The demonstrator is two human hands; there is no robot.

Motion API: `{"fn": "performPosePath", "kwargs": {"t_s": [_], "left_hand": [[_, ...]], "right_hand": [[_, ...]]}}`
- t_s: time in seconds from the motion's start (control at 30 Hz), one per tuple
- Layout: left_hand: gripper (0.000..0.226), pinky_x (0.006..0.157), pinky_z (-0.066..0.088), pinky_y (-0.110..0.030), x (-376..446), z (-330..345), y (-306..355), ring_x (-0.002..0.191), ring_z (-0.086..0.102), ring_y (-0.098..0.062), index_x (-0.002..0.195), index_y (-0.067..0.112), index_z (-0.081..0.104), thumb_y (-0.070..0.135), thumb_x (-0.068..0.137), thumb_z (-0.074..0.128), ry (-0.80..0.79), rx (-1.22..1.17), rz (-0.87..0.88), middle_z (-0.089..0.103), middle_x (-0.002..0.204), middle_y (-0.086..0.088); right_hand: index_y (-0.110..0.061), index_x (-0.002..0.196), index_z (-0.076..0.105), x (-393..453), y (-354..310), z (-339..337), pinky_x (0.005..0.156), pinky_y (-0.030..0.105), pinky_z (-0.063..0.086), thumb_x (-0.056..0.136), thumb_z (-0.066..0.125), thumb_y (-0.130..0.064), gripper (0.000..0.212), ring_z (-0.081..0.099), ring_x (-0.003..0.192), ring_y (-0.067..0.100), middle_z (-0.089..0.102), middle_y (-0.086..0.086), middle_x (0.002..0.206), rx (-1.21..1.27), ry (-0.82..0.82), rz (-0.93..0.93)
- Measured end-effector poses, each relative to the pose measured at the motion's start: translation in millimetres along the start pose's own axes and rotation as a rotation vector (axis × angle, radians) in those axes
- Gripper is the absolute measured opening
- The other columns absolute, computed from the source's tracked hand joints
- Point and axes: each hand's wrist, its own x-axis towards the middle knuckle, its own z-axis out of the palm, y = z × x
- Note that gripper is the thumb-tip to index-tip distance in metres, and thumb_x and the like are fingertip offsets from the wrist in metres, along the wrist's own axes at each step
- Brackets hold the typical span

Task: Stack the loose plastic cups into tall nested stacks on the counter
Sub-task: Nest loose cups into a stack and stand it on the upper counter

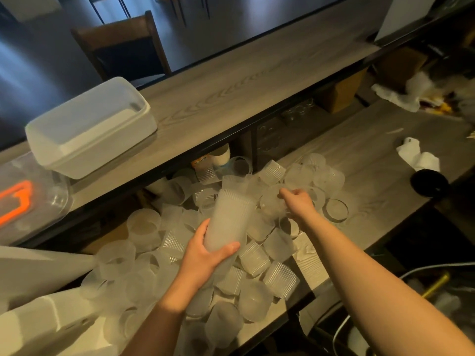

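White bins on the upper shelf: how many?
1: a white bin at the left of the upper shelf, possibly two nested; the frame's left edge may hide more.

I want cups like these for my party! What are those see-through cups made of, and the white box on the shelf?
The nested stack in the left hand and the loose cups look like thin frosted plastic: light passes through them cloudily, and fine ribs run down their sides. The white box seems to be smooth matte plastic, opaque with rounded corners, though that is less certain.
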Motion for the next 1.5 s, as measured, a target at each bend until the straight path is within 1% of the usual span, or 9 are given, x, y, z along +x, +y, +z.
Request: {"fn": "performPosePath", "kwargs": {"t_s": [0.13,0.27,0.33,0.57,0.73,0.87,0.97,1.2,1.5], "left_hand": [[0.081,0.074,0.057,-0.027,4,5,5,0.100,0.064,-0.006,0.121,0.043,0.052,0.063,0.048,0.081,-0.025,-0.007,0.010,0.062,0.117,0.009],[0.079,0.077,0.056,-0.026,9,7,11,0.102,0.063,-0.004,0.120,0.048,0.050,0.062,0.048,0.081,-0.037,0.010,0.023,0.060,0.118,0.015],[0.085,0.079,0.055,-0.025,12,8,12,0.104,0.061,-0.003,0.125,0.046,0.048,0.064,0.049,0.081,-0.050,0.052,0.033,0.058,0.120,0.017],[0.100,0.082,0.052,-0.026,18,11,17,0.108,0.056,-0.004,0.136,0.039,0.044,0.069,0.047,0.079,-0.066,0.193,0.050,0.053,0.124,0.019],[0.093,0.082,0.051,-0.026,19,9,18,0.110,0.053,-0.002,0.135,0.044,0.042,0.063,0.054,0.084,-0.083,0.292,0.086,0.050,0.124,0.023],[0.093,0.085,0.054,-0.031,18,13,19,0.108,0.055,0.000,0.134,0.046,0.043,0.067,0.051,0.080,-0.077,0.280,0.102,0.053,0.123,0.022],[0.092,0.080,0.053,-0.026,16,14,20,0.105,0.056,0.001,0.132,0.047,0.043,0.067,0.051,0.080,-0.072,0.249,0.100,0.053,0.121,0.022],[0.093,0.081,0.051,-0.024,15,18,27,0.106,0.055,0.000,0.131,0.047,0.039,0.072,0.049,0.076,-0.040,0.238,0.094,0.051,0.121,0.024],[0.089,0.075,0.046,-0.017,14,27,31,0.105,0.054,0.001,0.126,0.048,0.039,0.070,0.048,0.075,-0.037,0.190,0.065,0.051,0.120,0.025]], "right_hand": [[-0.013,0.102,0.055,-26,-3,-20,0.077,0.038,0.051,0.092,0.055,-0.016,0.010,0.056,0.080,0.022,0.053,0.010,0.091,0.432,-0.213,0.052],[-0.013,0.127,0.049,-43,-5,-35,0.092,0.040,0.057,0.072,0.063,-0.015,0.057,0.060,0.112,0.035,0.051,0.021,0.131,0.709,-0.413,0.039],[-0.013,0.127,0.051,-50,-11,-41,0.098,0.040,0.055,0.069,0.063,-0.008,0.059,0.058,0.119,0.037,0.048,0.024,0.137,0.799,-0.514,0.013],[-0.022,0.127,0.050,-72,-33,-47,0.113,0.051,0.040,0.063,0.064,-0.009,0.067,0.052,0.123,0.036,0.046,0.016,0.133,0.496,-0.457,-0.241],[-0.023,0.134,0.045,-77,-36,-44,0.104,0.045,0.051,0.070,0.080,-0.008,0.074,0.054,0.120,0.027,0.049,-0.001,0.126,0.260,-0.440,-0.399],[-0.028,0.129,0.047,-80,-34,-34,0.099,0.041,0.054,0.061,0.086,-0.021,0.079,0.057,0.120,0.023,0.056,-0.004,0.129,0.273,-0.452,-0.428],[-0.029,0.134,0.043,-83,-32,-29,0.095,0.031,0.052,0.074,0.084,-0.020,0.073,0.055,0.122,0.018,0.054,-0.006,0.132,0.254,-0.447,-0.441],[-0.035,0.149,0.034,-93,-22,-12,0.095,0.018,0.035,0.088,0.056,-0.065,0.072,0.044,0.131,0.008,0.045,-0.014,0.143,0.146,-0.456,-0.396],[-0.032,0.146,0.045,-77,-13,-25,0.114,0.033,0.036,0.075,0.059,-0.073,0.083,0.045,0.133,0.006,0.048,-0.008,0.145,0.180,-0.462,-0.367]]}}
